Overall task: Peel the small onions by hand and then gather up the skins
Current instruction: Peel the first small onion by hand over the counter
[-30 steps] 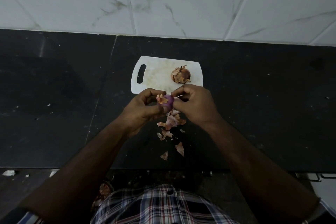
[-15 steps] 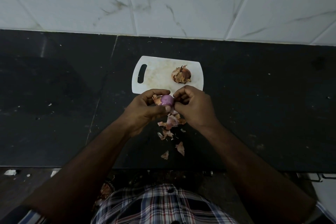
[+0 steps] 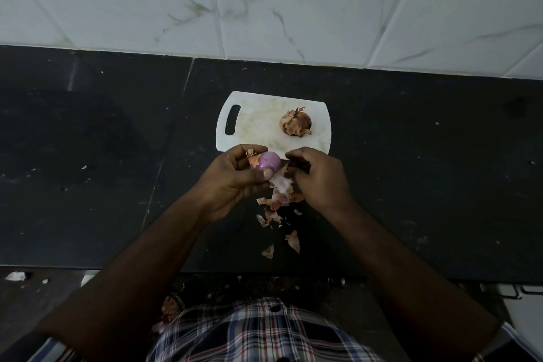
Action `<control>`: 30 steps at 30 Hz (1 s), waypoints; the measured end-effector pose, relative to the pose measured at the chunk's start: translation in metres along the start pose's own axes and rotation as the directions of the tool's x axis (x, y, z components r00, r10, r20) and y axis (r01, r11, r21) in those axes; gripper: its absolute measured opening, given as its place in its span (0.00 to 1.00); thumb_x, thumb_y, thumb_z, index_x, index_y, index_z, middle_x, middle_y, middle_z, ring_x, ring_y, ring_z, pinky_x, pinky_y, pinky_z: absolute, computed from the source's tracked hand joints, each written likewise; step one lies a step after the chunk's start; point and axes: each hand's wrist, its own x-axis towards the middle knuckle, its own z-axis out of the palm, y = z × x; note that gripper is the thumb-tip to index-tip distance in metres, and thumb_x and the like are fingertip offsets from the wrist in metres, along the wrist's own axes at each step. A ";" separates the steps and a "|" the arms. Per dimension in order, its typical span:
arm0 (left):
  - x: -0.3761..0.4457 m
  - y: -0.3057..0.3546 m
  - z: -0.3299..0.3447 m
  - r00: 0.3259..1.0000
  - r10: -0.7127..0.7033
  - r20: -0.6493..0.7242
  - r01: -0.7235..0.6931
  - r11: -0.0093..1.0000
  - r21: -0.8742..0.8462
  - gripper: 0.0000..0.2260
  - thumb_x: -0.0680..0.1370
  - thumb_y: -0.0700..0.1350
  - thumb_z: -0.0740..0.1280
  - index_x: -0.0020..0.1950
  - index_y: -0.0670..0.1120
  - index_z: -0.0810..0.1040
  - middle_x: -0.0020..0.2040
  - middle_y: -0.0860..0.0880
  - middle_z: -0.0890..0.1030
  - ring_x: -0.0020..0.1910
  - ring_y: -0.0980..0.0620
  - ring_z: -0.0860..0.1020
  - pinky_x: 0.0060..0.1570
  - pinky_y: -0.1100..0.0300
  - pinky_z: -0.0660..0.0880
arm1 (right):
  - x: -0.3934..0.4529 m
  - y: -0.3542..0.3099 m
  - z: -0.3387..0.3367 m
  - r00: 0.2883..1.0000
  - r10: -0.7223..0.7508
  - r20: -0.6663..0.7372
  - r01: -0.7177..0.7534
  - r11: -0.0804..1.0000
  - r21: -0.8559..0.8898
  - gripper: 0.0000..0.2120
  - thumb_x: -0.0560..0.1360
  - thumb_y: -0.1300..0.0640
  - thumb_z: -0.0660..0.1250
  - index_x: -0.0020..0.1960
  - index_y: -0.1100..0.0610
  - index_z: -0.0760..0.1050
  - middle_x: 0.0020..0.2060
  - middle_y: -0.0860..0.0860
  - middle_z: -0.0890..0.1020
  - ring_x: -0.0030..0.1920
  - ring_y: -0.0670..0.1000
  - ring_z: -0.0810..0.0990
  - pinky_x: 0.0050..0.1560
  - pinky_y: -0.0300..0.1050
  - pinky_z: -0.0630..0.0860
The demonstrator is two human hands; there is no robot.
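Onion [image 3: 269, 161], small and purple, sits pinched in the grip of the left hand [image 3: 232, 182], thumb and fingers curled around it just above the near edge of the cutting board [image 3: 273, 126]. Half a second ago the two hands met over it; now the right hand [image 3: 317, 176] has drawn a little apart, its curled fingers pulling a pale strip of skin [image 3: 280, 181] down and away. More of the glossy flesh shows than a second ago, so this onion looks nearly peeled. Below the hands, loose skins [image 3: 276, 206] lie scattered on the dark bench [image 3: 426, 185], not yet gathered. A second onion [image 3: 295, 122], unpeeled, waits on the board.
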 end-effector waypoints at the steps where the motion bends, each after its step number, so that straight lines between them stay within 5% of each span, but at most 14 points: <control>1: 0.000 0.000 -0.001 1.000 0.007 -0.021 -0.007 1.000 -0.003 0.23 0.68 0.33 0.73 0.63 0.41 0.77 0.58 0.39 0.82 0.52 0.43 0.83 0.49 0.52 0.84 | -0.001 0.000 -0.002 0.997 0.073 0.036 -0.077 0.990 0.120 0.11 0.77 0.60 0.69 0.59 0.55 0.82 0.52 0.49 0.85 0.52 0.46 0.83 0.57 0.48 0.81; 4: 0.000 -0.001 -0.001 0.997 0.032 -0.064 -0.031 0.999 0.015 0.23 0.68 0.36 0.74 0.62 0.41 0.76 0.57 0.41 0.82 0.51 0.45 0.83 0.47 0.56 0.83 | -0.004 -0.008 -0.005 0.937 0.207 0.283 -0.330 0.791 0.515 0.10 0.78 0.59 0.70 0.59 0.57 0.81 0.50 0.53 0.86 0.50 0.52 0.86 0.51 0.54 0.83; 8: 0.001 -0.005 0.003 0.992 0.061 -0.111 -0.053 0.996 0.070 0.22 0.69 0.41 0.75 0.62 0.42 0.77 0.54 0.43 0.83 0.49 0.48 0.83 0.44 0.59 0.81 | -0.009 -0.018 0.002 0.935 0.242 0.258 -0.349 0.755 0.555 0.09 0.73 0.63 0.75 0.52 0.61 0.82 0.41 0.58 0.86 0.40 0.56 0.85 0.42 0.51 0.83; 11: 0.001 -0.006 0.003 0.993 0.031 -0.113 -0.032 0.999 -0.008 0.20 0.70 0.42 0.74 0.61 0.42 0.79 0.52 0.44 0.85 0.47 0.50 0.84 0.44 0.61 0.81 | -0.009 -0.014 0.006 0.958 0.241 0.158 -0.286 0.847 0.448 0.04 0.73 0.59 0.75 0.47 0.58 0.85 0.36 0.56 0.86 0.36 0.54 0.84 0.40 0.51 0.83; 14: 0.000 -0.002 0.001 0.997 0.017 -0.079 -0.018 1.000 -0.009 0.17 0.71 0.43 0.72 0.60 0.42 0.79 0.49 0.47 0.86 0.46 0.51 0.84 0.45 0.60 0.82 | -0.009 0.000 0.005 0.992 0.109 0.055 -0.115 0.987 0.112 0.04 0.74 0.58 0.73 0.47 0.54 0.86 0.42 0.47 0.87 0.42 0.44 0.84 0.47 0.47 0.82; 18: 0.001 0.001 -0.004 0.999 0.029 -0.028 -0.027 0.998 0.061 0.22 0.69 0.36 0.73 0.63 0.42 0.78 0.56 0.45 0.84 0.54 0.46 0.84 0.51 0.53 0.83 | -0.005 0.003 -0.006 0.976 0.059 0.208 -0.038 0.994 -0.106 0.09 0.77 0.52 0.70 0.54 0.52 0.85 0.52 0.47 0.86 0.52 0.46 0.82 0.52 0.40 0.77; 21: 0.000 -0.003 -0.004 0.998 0.048 -0.044 -0.042 0.990 0.135 0.25 0.67 0.34 0.74 0.64 0.43 0.79 0.59 0.45 0.83 0.56 0.47 0.83 0.50 0.56 0.82 | 0.000 -0.003 -0.018 0.983 0.070 0.172 -0.070 0.998 -0.007 0.12 0.77 0.52 0.70 0.59 0.53 0.83 0.58 0.46 0.84 0.54 0.41 0.81 0.57 0.38 0.77; 24: 0.002 -0.006 0.000 0.995 0.090 -0.032 -0.079 0.966 0.248 0.26 0.66 0.32 0.76 0.64 0.45 0.79 0.60 0.45 0.83 0.57 0.47 0.83 0.51 0.57 0.81 | 0.003 -0.014 -0.024 0.972 0.068 0.226 -0.106 0.981 0.160 0.18 0.74 0.49 0.74 0.62 0.51 0.81 0.52 0.44 0.85 0.49 0.40 0.82 0.55 0.43 0.80; 30: 0.001 -0.005 0.005 0.987 0.160 -0.013 -0.133 0.856 0.499 0.25 0.68 0.31 0.78 0.62 0.45 0.78 0.57 0.46 0.83 0.53 0.49 0.84 0.49 0.55 0.83 | 0.007 -0.022 -0.023 0.968 0.037 0.248 -0.076 0.986 0.150 0.11 0.70 0.48 0.76 0.50 0.51 0.85 0.40 0.44 0.86 0.41 0.43 0.84 0.47 0.52 0.83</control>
